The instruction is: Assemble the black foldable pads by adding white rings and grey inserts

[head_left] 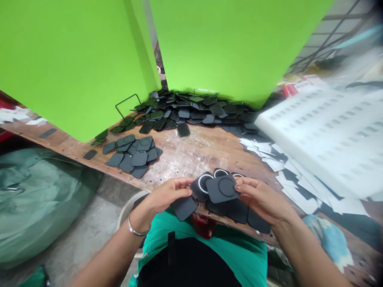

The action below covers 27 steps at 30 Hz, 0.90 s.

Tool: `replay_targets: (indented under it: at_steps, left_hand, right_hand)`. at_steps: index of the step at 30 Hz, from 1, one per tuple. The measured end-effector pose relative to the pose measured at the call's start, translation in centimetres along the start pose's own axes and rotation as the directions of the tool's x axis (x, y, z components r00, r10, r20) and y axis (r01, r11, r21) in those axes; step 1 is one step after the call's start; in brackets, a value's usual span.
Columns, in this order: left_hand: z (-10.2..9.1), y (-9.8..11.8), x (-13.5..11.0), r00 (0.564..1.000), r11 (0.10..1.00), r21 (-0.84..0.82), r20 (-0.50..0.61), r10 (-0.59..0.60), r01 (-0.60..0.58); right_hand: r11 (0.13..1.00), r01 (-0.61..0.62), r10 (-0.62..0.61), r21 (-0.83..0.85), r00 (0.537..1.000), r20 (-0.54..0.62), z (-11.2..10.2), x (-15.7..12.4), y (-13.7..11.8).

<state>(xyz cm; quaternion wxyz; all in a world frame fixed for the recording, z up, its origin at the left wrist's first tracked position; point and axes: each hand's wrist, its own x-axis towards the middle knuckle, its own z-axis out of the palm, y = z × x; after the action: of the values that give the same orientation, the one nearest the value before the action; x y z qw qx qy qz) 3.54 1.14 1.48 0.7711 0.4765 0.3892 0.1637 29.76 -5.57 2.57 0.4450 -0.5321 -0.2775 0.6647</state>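
My right hand (260,197) pinches the right edge of a flat dark grey square pad (216,190) with rounded corners and a round groove in its face. My left hand (169,194) has thumb and fingers closed at the left edge of a dark pad with a white ring (195,190), which the grey pad partly overlaps. Just behind lie more white-ringed pads (220,172), partly hidden. Plain dark pads (236,210) lie along the table's front edge under my right hand, and another (184,208) sits below my left fingers.
A loose pile of dark grey pads (131,159) lies left on the wooden table (179,153). Glossy black squares (185,113) heap against green panels (233,48). At right are white paper pieces (295,183) and a white slotted foam slab (323,135). A green sack (38,207) stands left.
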Motion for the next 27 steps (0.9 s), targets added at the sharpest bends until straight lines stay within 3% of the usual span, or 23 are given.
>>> replay_targets:
  at_steps: [3, 8, 17, 27]
  left_hand:
    - [0.9, 0.1, -0.4, 0.993, 0.998, -0.029, 0.106, -0.048, 0.052]
    - [1.7, 0.1, -0.1, 0.995, 0.997, 0.037, 0.066, -0.073, 0.071]
    - [1.9, 0.4, -0.5, 0.981, 0.993, 0.118, 0.187, -0.043, 0.021]
    - [1.5, 0.1, -0.6, 0.979, 0.995, 0.078, 0.188, -0.076, 0.062]
  right_hand:
    - [0.993, -0.077, 0.071, 0.092, 0.995, 0.068, 0.4, 0.1, 0.6]
    - [0.987, -0.127, 0.112, 0.101, 0.984, 0.138, 0.6, 0.1, 2.0]
    - [0.984, -0.170, 0.162, 0.048, 0.978, 0.132, 1.1, 0.0, 2.1]
    - [0.986, -0.165, 0.164, 0.001, 0.980, 0.111, 1.5, 0.1, 1.9]
